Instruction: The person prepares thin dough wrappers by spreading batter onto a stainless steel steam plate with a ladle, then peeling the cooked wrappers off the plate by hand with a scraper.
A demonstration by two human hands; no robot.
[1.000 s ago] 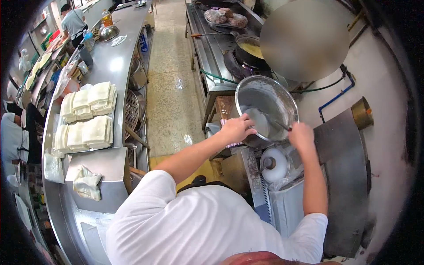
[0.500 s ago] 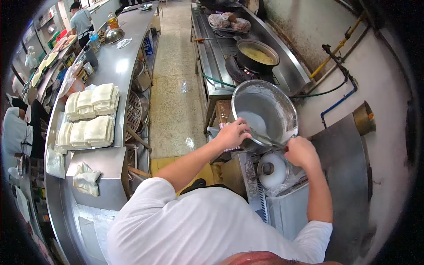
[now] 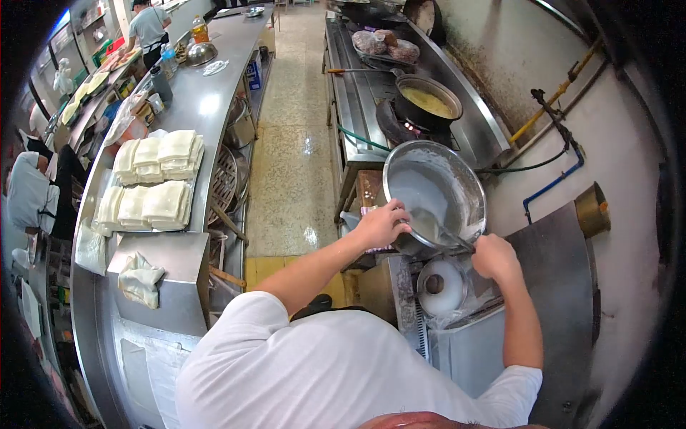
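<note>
A large metal mixing bowl (image 3: 468, 187) stands tilted at the end of the stove counter, with thin whitish liquid (image 3: 414, 191) in it and white smears on its inner wall. My left hand (image 3: 384, 224) is closed on the bowl's near left rim. On the near right side, my right hand (image 3: 496, 257) is closed round the handle of a metal stirring utensil (image 3: 451, 238). The utensil slants over the rim, its head down in the liquid and too blurred to name. Below the rim sits a round container of white contents (image 3: 450, 294), with plastic film about it.
A dark pot (image 3: 427, 107) of yellowish food stands on a lit burner beyond the bowl. Stacks of pale folded sheets (image 3: 168, 204) sit on the left counter, near a crumpled cloth (image 3: 141, 281). A person (image 3: 148, 32) works at the far left.
The utensil's head has moved from near the left hand at the rim down into the liquid. My right hand has shifted slightly, and the whole view has moved a little.
</note>
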